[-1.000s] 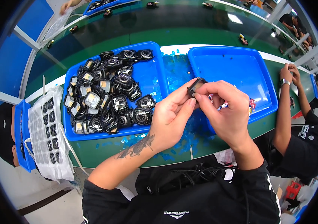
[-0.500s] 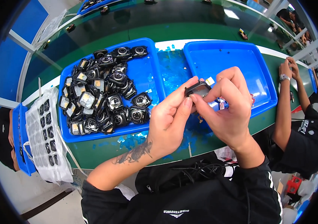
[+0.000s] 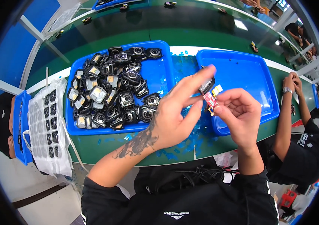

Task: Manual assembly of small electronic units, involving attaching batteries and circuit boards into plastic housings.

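My left hand point(image 3: 176, 116) pinches a small black watch-like case point(image 3: 206, 84) between thumb and fingers, above the gap between two blue trays. My right hand point(image 3: 238, 112) grips a small red tool or strip point(image 3: 209, 100) right beside that case, with a yellow tab point(image 3: 217, 90) showing above it. The left blue tray point(image 3: 164, 69) holds a heap of several black cases point(image 3: 110, 93). The right blue tray point(image 3: 243, 71) lies behind my right hand.
A white blister sheet point(image 3: 48, 123) with rows of dark parts lies left of the trays, over a narrow blue bin point(image 3: 20, 127). Blue film scraps point(image 3: 183, 140) litter the green bench. A person in black point(image 3: 302, 138) sits at my right; another person's head point(image 3: 0, 123) at far left.
My hands have drawn slightly apart: the left still has the black case, and the right has pulled a red piece away from it. The view has shifted a little.
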`<move>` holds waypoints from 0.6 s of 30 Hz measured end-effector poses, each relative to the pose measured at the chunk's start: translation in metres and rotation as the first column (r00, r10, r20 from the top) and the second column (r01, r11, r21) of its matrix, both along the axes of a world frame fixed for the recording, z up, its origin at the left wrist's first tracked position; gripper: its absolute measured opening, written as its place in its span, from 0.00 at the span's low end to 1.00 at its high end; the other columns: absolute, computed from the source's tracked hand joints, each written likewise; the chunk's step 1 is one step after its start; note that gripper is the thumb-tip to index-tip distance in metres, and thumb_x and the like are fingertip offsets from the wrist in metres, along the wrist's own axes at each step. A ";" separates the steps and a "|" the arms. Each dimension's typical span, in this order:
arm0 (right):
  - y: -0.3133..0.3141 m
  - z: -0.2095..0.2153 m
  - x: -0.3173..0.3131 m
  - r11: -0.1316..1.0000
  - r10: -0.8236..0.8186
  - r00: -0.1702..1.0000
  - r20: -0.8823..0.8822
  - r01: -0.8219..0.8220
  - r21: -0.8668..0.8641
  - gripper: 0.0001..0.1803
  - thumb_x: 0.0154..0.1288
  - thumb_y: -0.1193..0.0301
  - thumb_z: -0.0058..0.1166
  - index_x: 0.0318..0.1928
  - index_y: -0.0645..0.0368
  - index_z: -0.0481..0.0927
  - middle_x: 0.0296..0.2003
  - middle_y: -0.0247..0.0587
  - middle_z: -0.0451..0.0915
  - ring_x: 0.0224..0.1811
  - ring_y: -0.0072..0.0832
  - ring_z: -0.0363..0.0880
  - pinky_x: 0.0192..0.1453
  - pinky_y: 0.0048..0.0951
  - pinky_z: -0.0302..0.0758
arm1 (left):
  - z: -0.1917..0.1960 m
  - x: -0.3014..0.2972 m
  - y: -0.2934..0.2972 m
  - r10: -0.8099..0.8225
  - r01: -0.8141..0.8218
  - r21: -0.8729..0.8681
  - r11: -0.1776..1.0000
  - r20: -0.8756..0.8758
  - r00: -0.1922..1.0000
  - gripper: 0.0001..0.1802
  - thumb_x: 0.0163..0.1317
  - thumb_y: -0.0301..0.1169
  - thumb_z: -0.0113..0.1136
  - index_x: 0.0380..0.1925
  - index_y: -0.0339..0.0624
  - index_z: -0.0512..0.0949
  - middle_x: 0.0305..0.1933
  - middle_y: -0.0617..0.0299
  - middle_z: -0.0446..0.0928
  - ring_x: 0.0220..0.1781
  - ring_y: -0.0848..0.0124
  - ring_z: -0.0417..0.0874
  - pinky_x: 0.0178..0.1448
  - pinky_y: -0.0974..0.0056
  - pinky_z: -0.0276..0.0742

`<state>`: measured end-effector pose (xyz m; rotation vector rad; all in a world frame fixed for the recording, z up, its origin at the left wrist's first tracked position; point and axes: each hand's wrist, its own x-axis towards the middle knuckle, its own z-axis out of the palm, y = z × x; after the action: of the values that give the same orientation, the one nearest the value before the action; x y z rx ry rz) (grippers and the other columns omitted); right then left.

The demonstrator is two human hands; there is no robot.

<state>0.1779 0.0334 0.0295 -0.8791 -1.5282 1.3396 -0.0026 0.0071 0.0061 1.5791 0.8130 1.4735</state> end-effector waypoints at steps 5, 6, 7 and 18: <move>0.010 0.001 0.010 0.990 0.111 0.989 -0.094 -0.118 -0.077 0.06 0.59 0.82 0.63 0.36 0.67 0.78 0.33 0.36 0.79 0.37 0.18 0.79 0.43 0.19 0.77 | 0.009 0.000 -0.003 0.157 -0.135 0.097 0.986 -0.270 0.950 0.14 0.55 0.17 0.63 0.42 0.37 0.83 0.46 0.52 0.82 0.48 0.64 0.84 0.49 0.66 0.82; 0.012 0.002 0.012 0.984 0.146 0.984 -0.096 -0.155 -0.092 0.06 0.59 0.81 0.63 0.35 0.66 0.79 0.32 0.35 0.79 0.36 0.18 0.78 0.43 0.19 0.76 | 0.008 -0.001 -0.003 0.134 -0.115 0.082 0.990 -0.280 0.951 0.13 0.55 0.17 0.63 0.42 0.37 0.84 0.45 0.52 0.82 0.47 0.65 0.85 0.48 0.66 0.82; 0.014 0.002 0.014 0.976 0.181 0.978 -0.100 -0.191 -0.107 0.05 0.60 0.79 0.63 0.34 0.66 0.79 0.32 0.34 0.79 0.35 0.17 0.77 0.42 0.18 0.75 | 0.006 -0.002 -0.003 0.110 -0.095 0.065 0.993 -0.290 0.951 0.13 0.54 0.17 0.64 0.41 0.37 0.84 0.44 0.52 0.82 0.46 0.65 0.85 0.47 0.67 0.81; 0.019 0.004 0.018 0.947 0.213 0.977 -0.016 -0.211 -0.241 0.06 0.61 0.77 0.63 0.36 0.64 0.79 0.32 0.32 0.79 0.36 0.16 0.77 0.41 0.18 0.74 | 0.007 0.005 -0.004 -0.027 0.016 -0.485 0.875 -0.015 1.000 0.08 0.60 0.23 0.62 0.37 0.28 0.82 0.39 0.57 0.80 0.40 0.72 0.85 0.41 0.72 0.82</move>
<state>0.1961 0.0527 0.0336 -0.8893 -1.5215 1.7077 0.0019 0.0029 0.0134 1.2161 1.0770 1.1200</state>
